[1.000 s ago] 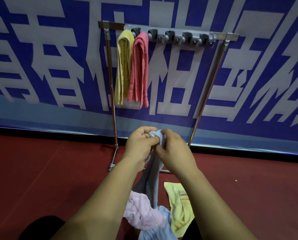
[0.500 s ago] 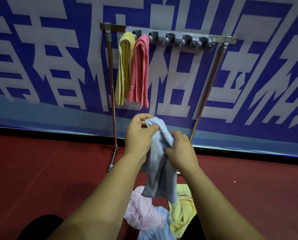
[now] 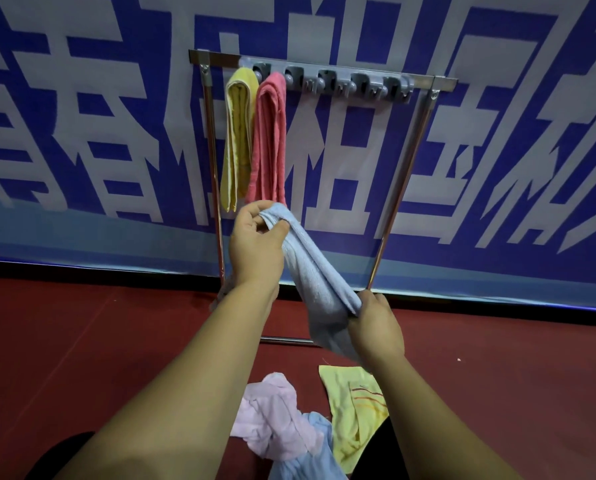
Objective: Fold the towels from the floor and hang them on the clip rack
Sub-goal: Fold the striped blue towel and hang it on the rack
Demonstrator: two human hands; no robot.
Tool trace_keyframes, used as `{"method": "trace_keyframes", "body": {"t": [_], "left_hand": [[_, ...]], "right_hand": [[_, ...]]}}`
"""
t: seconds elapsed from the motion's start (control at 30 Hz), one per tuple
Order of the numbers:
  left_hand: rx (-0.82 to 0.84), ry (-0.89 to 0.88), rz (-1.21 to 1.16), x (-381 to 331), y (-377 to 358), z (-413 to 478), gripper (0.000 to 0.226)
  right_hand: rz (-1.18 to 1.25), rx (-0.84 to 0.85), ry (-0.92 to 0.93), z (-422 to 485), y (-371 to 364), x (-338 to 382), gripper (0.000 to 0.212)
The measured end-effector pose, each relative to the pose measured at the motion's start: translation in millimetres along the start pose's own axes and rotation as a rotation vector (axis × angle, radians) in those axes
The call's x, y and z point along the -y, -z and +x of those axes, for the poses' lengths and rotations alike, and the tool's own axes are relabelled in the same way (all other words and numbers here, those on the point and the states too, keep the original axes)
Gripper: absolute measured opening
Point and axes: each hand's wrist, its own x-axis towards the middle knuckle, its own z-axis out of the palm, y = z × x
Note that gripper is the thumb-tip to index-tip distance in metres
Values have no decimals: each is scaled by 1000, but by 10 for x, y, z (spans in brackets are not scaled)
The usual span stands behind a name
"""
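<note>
floor towels (image 3: 276, 420) before rack (image 3: 345, 79), banner (image 3: 497, 168) behind

We note the clip rack (image 3: 217, 59) as polished, shiny metal tubing carrying a matt grey plastic clip strip (image 3: 338, 77). The blue towel (image 3: 310, 271), yellow towel (image 3: 237, 133) and pink towel (image 3: 270, 133) are soft, napped cloth. We read the red floor (image 3: 82, 341) as matt and the banner (image 3: 82, 133) as smooth.

Blue lettered banner (image 3: 82, 133), red floor (image 3: 82, 341)
</note>
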Motion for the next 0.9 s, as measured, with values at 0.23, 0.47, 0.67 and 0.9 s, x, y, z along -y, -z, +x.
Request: {"method": "trace_keyframes", "body": {"t": [0.23, 0.47, 0.67, 0.9], "left_hand": [[-1, -42, 12, -105, -33, 105, 37], [49, -65, 19, -125, -51, 135, 39], [56, -31, -79, -195, -79, 154, 30], [72, 6, -191, -217, -124, 159, 36]], "right_hand": [[43, 112, -156, -235, -349, -366, 16], [98, 118, -140, -287, -447, -294, 18], [112, 78, -100, -258, -464, -286, 13], [132, 28, -47, -268, -483, -260, 12]]}}
